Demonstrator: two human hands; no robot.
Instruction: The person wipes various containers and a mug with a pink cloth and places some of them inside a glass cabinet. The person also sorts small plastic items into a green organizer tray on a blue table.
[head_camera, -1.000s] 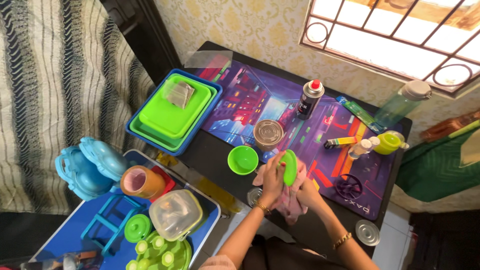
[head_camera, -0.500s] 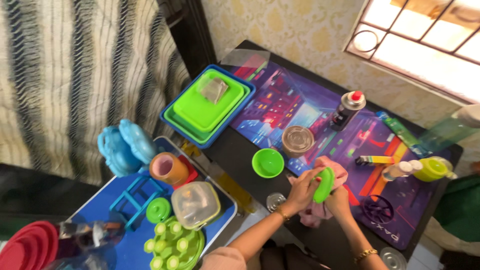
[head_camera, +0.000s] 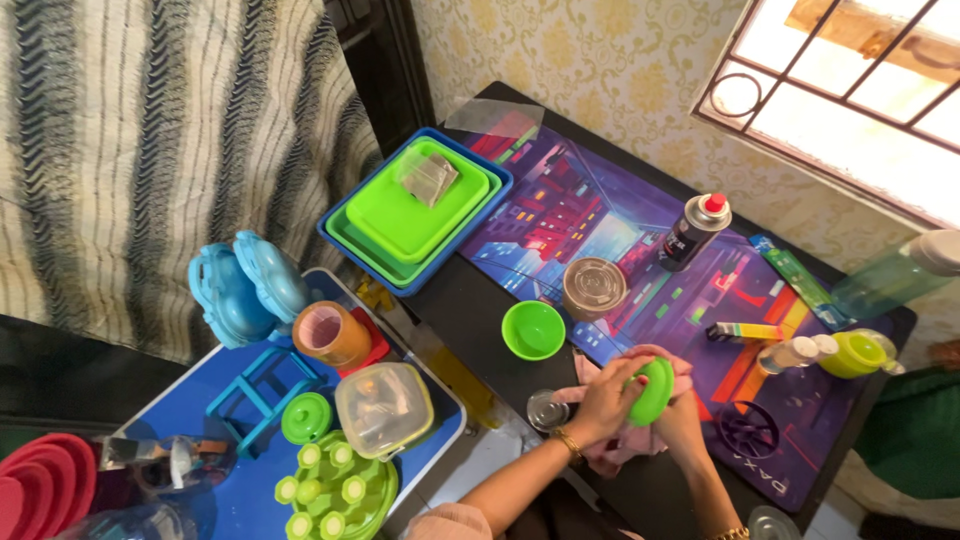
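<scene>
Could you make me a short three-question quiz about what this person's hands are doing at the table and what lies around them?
1. True or false: both hands are on the green lid.
2. What soft thing is pressed against the lid?
A. a pink cloth
B. a blue sponge
C. a white paper towel
3. Which green thing stands just to the picture's left of the hands, on the dark table?

Key
1. True: the left hand grips it from the picture's left, and the right hand is at its other side with the cloth.
2. A.
3. The small green bowl, standing open and apart from the hands.
</scene>
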